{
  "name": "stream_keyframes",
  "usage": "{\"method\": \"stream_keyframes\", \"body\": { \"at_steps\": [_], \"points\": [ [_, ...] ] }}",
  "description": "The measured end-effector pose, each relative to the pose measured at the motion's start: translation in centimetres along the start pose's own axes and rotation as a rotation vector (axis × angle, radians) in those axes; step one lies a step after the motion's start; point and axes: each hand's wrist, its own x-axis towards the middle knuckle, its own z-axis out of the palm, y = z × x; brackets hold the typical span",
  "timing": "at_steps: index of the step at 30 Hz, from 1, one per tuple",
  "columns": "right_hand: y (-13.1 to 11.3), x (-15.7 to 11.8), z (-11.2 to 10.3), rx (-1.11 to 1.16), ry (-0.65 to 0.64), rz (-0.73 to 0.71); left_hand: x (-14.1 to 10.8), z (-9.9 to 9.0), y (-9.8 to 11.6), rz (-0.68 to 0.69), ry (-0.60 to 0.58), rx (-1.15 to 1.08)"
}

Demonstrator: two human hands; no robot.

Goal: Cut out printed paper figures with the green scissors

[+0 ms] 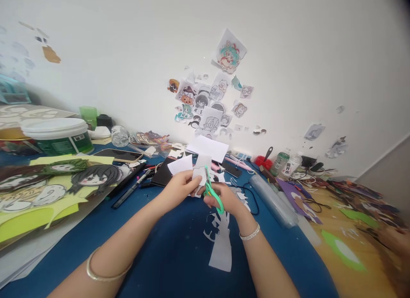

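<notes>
pinched between the thumb and fingers of our left hand (183, 187), a small piece of white paper (203, 162) sits above the middle of the desk (179, 251), which has a blue surface. our right hand (229, 200) is closed around the handles of the green scissors (211, 191); their blades point up and away from us, right at the paper's right side, and we cannot tell whether they are parted or how far they reach into it. we wear a plain bangle (103, 275) on the left forearm and a beaded bracelet (250, 234) at the right wrist.

just below our right hand lies a long paper offcut (221, 252), with cut scraps next to it. beyond our hands we see a larger white sheet (213, 149), and to its right a dark phone (232, 169). on our left are pens (130, 193), yellow sheets (60, 214) under a black-haired cutout (92, 177), and a white-lidded tub (57, 129). on our right we have a clear plastic roll (273, 200) and a green-tinted bottle (282, 161). paper drawings (211, 122) cover part of the wall ahead. at the far right edge, another person's hand (395, 238) shows, blurred.
</notes>
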Motion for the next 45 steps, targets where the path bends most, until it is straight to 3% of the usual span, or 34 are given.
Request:
{"method": "stream_keyframes", "body": {
  "at_steps": [21,32,45],
  "points": [
    [0.1,-0.3,0.1,-0.012,0.037,0.084,-0.1,-0.2,-0.1,-0.012,-0.017,-0.063],
    [-0.4,0.1,0.4,-0.030,0.081,0.020,0.0,-0.1,-0.3,0.027,0.052,0.012],
    [0.0,0.3,0.2,-0.123,0.051,-0.092,-0.3,-0.5,0.9,0.015,-0.016,0.047]
  ]
}}
